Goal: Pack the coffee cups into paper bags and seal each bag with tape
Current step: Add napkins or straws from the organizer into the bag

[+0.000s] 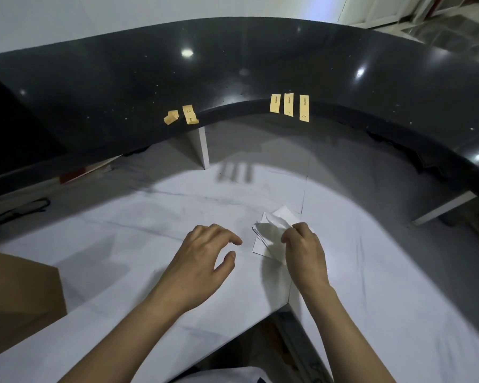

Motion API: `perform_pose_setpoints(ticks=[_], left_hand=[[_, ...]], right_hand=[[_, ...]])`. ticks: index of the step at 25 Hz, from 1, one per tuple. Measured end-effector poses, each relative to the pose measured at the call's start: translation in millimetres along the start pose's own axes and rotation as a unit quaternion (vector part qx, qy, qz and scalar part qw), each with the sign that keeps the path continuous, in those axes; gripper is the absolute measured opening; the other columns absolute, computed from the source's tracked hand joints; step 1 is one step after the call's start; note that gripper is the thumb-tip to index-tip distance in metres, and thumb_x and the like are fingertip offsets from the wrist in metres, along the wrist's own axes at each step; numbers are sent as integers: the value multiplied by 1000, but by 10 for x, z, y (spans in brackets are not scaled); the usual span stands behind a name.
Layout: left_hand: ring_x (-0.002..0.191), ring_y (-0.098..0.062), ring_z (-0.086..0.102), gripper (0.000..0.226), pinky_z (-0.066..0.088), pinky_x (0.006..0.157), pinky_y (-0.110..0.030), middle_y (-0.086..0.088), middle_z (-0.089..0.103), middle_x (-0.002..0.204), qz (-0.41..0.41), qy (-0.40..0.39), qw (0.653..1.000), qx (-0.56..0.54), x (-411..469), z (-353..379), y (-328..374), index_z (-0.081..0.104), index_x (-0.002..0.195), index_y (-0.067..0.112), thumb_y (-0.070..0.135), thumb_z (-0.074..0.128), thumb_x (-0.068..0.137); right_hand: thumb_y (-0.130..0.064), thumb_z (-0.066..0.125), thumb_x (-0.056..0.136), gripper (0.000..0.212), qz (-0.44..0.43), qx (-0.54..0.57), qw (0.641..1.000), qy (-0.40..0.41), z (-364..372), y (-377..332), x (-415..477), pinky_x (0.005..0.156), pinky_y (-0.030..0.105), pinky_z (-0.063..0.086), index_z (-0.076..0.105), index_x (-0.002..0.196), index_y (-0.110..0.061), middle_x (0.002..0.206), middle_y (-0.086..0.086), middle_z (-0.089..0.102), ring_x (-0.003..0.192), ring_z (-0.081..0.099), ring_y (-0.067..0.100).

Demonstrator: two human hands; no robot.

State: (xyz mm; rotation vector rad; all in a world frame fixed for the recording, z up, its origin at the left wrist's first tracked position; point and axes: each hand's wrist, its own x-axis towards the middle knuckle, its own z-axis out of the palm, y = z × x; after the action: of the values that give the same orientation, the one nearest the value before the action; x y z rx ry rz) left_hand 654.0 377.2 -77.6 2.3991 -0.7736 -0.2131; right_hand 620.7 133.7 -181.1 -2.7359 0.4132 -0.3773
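Observation:
My right hand (304, 250) pinches a small stack of white paper slips (268, 236) that lies on the white desk (150, 222). My left hand (205, 258) hovers just left of the slips with its fingers loosely curled and nothing in it. A brown paper bag (17, 299) lies flat at the left edge of the desk. Several tan tape strips (289, 105) hang from the rim of the black counter (233, 73) above the desk, three on the right and two curled ones (181, 116) on the left. No coffee cup is in view.
The raised black counter curves round the back of the desk and overhangs it. White supports (202, 147) stand under it. A black cable (17, 210) lies at the far left. A seam runs down the desk beside my right hand.

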Motion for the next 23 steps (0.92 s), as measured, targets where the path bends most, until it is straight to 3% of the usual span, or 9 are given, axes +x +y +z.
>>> perform_pose_setpoints(ticks=[3, 5, 9, 13, 17, 23], left_hand=[[109, -5, 44, 25, 37, 97, -24, 25, 53, 112, -3, 2, 1000, -1, 4, -8, -17, 62, 114, 35, 36, 46, 95], [109, -5, 44, 25, 38, 97, -25, 24, 54, 112, -5, 4, 1000, -2, -10, -8, -28, 63, 114, 35, 36, 45, 95], [110, -5, 44, 28, 38, 98, -25, 24, 53, 112, -9, -1, 1000, -5, -43, -22, -54, 62, 113, 36, 40, 41, 95], [110, -5, 44, 25, 37, 98, -24, 24, 54, 112, -24, 9, 1000, -3, -69, -53, -99, 63, 112, 36, 37, 45, 96], [110, -3, 43, 26, 36, 98, -22, 24, 53, 113, -28, 2, 1000, -5, -105, -77, -99, 63, 113, 36, 38, 43, 96], [109, -3, 43, 26, 37, 98, -22, 24, 53, 112, -33, 7, 999, -2, -128, -109, -102, 63, 113, 36, 38, 43, 96]], right_hand=[[17, 68, 70, 31, -2, -37, 996, 79, 14, -29, 45, 70, 42, 49, 74, 93, -1, 96, 15, 67, 76, 62, 40], [2, 74, 77, 27, -10, -57, 992, 110, 5, -90, 85, 82, 43, 46, 73, 104, -3, 106, 14, 69, 91, 65, 36], [-27, 85, 73, 26, -36, -108, 993, 33, 134, -176, 1, 76, 40, 43, 71, 88, -11, 91, 6, 65, 81, 63, 31], [-17, 82, 69, 17, -20, -127, 991, -27, 213, -203, -92, 70, 38, 39, 65, 70, -15, 73, 1, 57, 62, 57, 28], [0, 83, 61, 27, -12, -155, 987, -46, 202, -218, -72, 69, 37, 38, 60, 61, -16, 67, 2, 55, 55, 54, 26], [-1, 82, 59, 34, 22, -91, 994, -55, 120, -240, -51, 67, 33, 32, 52, 55, -15, 57, -1, 50, 47, 46, 26]])
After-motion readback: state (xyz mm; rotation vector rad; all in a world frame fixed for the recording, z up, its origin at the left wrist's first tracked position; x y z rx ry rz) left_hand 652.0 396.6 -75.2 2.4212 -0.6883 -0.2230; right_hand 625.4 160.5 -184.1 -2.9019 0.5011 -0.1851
